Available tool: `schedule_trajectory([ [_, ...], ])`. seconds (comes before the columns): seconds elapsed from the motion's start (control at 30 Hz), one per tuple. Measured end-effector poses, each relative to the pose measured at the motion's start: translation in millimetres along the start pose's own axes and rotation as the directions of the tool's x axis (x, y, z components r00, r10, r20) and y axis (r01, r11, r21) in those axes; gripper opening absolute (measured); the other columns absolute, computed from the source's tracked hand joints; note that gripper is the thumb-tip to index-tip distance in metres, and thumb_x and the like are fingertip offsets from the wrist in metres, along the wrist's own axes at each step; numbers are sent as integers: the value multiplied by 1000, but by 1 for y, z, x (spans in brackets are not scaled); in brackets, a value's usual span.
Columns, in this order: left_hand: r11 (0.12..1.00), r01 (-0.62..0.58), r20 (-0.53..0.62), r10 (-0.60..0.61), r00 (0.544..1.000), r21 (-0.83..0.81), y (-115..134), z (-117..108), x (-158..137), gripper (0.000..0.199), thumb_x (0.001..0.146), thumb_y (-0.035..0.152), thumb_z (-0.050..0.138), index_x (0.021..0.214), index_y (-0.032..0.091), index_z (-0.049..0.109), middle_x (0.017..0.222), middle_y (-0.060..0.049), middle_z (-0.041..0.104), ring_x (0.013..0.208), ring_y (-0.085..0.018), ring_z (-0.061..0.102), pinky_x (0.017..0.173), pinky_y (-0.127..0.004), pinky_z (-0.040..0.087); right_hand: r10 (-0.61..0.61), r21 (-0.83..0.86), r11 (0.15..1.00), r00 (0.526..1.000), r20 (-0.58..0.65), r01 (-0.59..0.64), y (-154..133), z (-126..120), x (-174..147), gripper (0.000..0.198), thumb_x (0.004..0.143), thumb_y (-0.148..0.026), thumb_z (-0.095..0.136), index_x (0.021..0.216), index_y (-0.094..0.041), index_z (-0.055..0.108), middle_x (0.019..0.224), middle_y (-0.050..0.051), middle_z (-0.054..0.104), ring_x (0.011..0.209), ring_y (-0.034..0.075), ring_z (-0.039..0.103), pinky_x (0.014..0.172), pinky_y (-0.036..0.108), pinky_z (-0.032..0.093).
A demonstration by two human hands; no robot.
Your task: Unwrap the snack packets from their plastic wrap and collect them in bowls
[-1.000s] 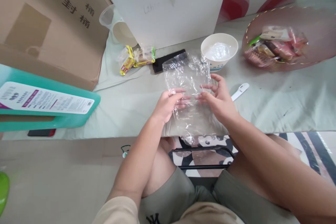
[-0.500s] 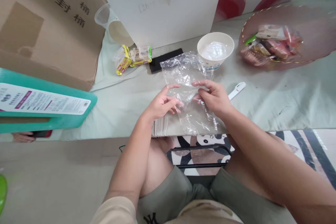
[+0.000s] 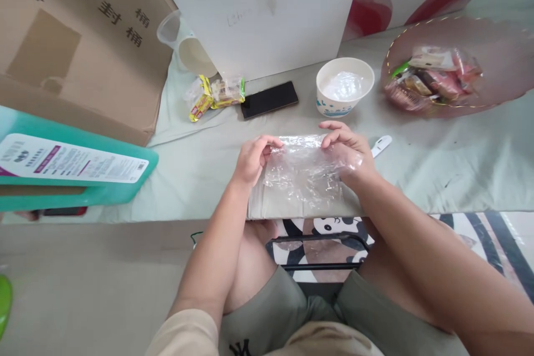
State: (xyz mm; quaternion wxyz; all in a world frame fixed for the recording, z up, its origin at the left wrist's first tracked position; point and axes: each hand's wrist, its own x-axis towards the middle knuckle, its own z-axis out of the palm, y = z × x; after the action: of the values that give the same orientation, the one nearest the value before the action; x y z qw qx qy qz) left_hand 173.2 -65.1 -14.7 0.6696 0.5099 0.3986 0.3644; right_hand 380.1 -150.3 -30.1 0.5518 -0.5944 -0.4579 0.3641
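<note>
Clear plastic bag (image 3: 306, 175) (crumpled) flat, long axis left-right.

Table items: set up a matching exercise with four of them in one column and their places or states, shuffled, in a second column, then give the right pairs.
Things:
1. clear plastic bag
2. black phone
3. paper bowl
4. pink dish

Places or states:
A. holds wrapped snacks, far right
B. lies flat, screen dark, by the white box
C. holds crumpled clear film
D. pinched at its top edge by left hand and right hand

Pairs: 1-D, 2-B, 3-C, 4-A
</note>
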Motion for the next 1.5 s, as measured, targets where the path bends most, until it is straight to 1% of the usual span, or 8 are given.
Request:
schedule_trajectory([
  [0.2, 993, -39, 1, 39, 999, 111, -8, 0, 3, 27, 70, 30, 79, 93, 20, 69, 95, -2, 67, 72, -11, 63, 60, -22, 53, 109, 24, 994, 993, -34, -108, 10, -1, 8, 39, 96, -29, 29, 111, -22, 65, 140, 14, 56, 102, 26, 67, 79, 44, 59],
  [0.4, 963, -176, 0, 179, 984, 202, -5, -1, 0, 47, 69, 24, 73, 115, 28, 63, 143, -7, 54, 112, -21, 68, 72, -27, 58, 114, -1, 993, 992, 44, -114, 21, 5, 3, 75, 88, -33, 59, 154, -32, 22, 114, 9, 66, 86, 23, 70, 72, 41, 59],
  [0.53, 998, 28, 77, -33, 997, 61, -1, -1, -2, 66, 73, 31, 75, 135, 33, 53, 143, -8, 61, 118, -25, 68, 88, -37, 60, 82, 27, 996, 996, 45, -84, 16, 5, 2, 70, 88, -34, 56, 151, -33, 27, 101, 4, 67, 89, 23, 71, 79, 41, 60],
  [0.67, 962, 273, 234, -267, 935, 9, -2, 3, -4, 43, 71, 37, 81, 108, 18, 69, 116, -14, 75, 102, -27, 74, 79, -34, 60, 88, 49, 995, 995, 37, -90, 9, 5, 7, 64, 90, -48, 57, 147, -33, 34, 115, 7, 69, 104, 25, 71, 84, 43, 60],
  [0.9, 977, 206, 90, -201, 975, -50, -5, 10, 0, 35, 72, 34, 81, 102, 19, 70, 90, -4, 77, 79, -17, 75, 68, -26, 58, 328, 247, 891, 916, 233, -382, -5, 12, 3, 26, 75, -37, 75, 92, -21, 66, 89, 5, 73, 81, 20, 71, 78, 37, 60],
  [1.03, 973, 228, 65, -230, 971, 36, -6, 9, 1, 34, 72, 33, 80, 101, 18, 70, 58, 6, 62, 46, -10, 60, 45, -20, 49, 377, 221, 880, 901, 214, -421, -9, 12, 1, 19, 77, -30, 71, 94, -21, 69, 68, -1, 67, 63, 14, 64, 61, 28, 56],
  [1.23, 982, 130, 3, -130, 991, -139, 2, 8, 0, 28, 65, 31, 82, 86, 20, 67, 50, 7, 57, 40, -10, 55, 37, -19, 41, 311, 404, 842, 933, 179, -358, -6, 12, 1, 33, 79, -35, 71, 111, -28, 67, 55, -8, 51, 47, 11, 49, 46, 25, 48],
  [1.5, 985, 55, -28, -60, 998, -161, -1, -1, 8, 29, 74, 43, 69, 66, 15, 65, 67, -1, 61, 54, -9, 56, 46, -19, 46, 203, 381, 894, 971, 125, -236, -8, 8, 3, 12, 75, -34, 59, 73, -23, 63, 65, 0, 54, 55, 13, 52, 50, 27, 43],
])
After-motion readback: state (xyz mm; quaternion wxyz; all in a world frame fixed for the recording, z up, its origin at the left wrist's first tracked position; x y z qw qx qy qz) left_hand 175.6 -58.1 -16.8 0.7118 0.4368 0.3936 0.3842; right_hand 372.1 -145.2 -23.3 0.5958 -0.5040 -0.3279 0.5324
